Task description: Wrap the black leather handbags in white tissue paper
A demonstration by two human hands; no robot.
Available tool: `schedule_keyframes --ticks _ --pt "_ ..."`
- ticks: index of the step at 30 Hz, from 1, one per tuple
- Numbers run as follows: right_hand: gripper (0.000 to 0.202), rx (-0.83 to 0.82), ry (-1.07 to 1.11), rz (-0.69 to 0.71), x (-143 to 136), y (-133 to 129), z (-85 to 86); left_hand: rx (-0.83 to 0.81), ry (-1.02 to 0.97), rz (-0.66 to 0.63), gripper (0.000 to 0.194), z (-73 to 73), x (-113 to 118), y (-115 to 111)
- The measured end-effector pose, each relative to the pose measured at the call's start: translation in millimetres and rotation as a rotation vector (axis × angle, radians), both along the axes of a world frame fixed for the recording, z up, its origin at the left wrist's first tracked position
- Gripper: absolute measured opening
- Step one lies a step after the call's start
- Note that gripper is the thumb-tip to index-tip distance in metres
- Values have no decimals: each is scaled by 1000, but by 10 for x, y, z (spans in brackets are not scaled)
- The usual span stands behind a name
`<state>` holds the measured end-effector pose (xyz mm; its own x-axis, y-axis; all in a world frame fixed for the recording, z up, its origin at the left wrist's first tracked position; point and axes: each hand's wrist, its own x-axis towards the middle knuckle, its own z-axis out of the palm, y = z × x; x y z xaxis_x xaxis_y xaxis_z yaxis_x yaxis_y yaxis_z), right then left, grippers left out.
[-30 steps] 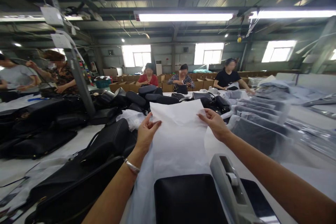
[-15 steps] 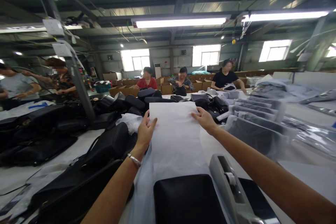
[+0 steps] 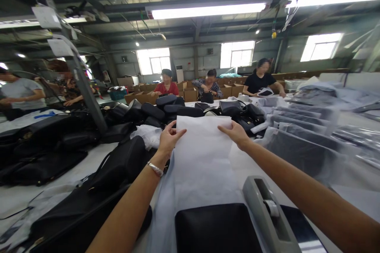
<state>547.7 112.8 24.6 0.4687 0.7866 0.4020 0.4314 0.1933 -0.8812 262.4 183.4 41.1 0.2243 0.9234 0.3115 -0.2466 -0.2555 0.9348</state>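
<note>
A white sheet (image 3: 204, 158) stretches away from me, its far edge raised between my hands. My left hand (image 3: 170, 139) is closed on its far left corner, thumb on top. At the far right corner my right hand (image 3: 236, 133) pinches the same sheet. The sheet's near end meets a flat black item (image 3: 216, 229) with rounded corners at the bottom of the view; whether it lies on or under that item I cannot tell. Just right of it stands a grey tape dispenser (image 3: 268, 209).
Black bags (image 3: 118, 178) are heaped on the left and across the table's far side. Translucent bags (image 3: 303, 150) stand in a row at the right. Crumpled white wrapping (image 3: 148, 136) lies beyond my left hand. Several people work across and left of the table.
The camera view has shifted slightly. Both hands, still on the sheet, sit a little further right in view, and the sheet's far edge has moved right with them.
</note>
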Motion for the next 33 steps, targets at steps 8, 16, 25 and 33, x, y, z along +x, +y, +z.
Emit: schedule_keyframes --ticks 8,16,25,33 --pt "51 -3 30 -76 93 54 -91 -167 79 -150 47 -32 -56 -14" --pt "50 -14 -73 -68 77 -33 -46 -158 42 -13 48 -85 -28 19" --pt "53 79 -72 -115 -18 -229 14 -239 -15 46 56 -207 -1 168" --pt "40 247 -139 17 -276 -902 266 -231 10 165 33 -298 34 466"
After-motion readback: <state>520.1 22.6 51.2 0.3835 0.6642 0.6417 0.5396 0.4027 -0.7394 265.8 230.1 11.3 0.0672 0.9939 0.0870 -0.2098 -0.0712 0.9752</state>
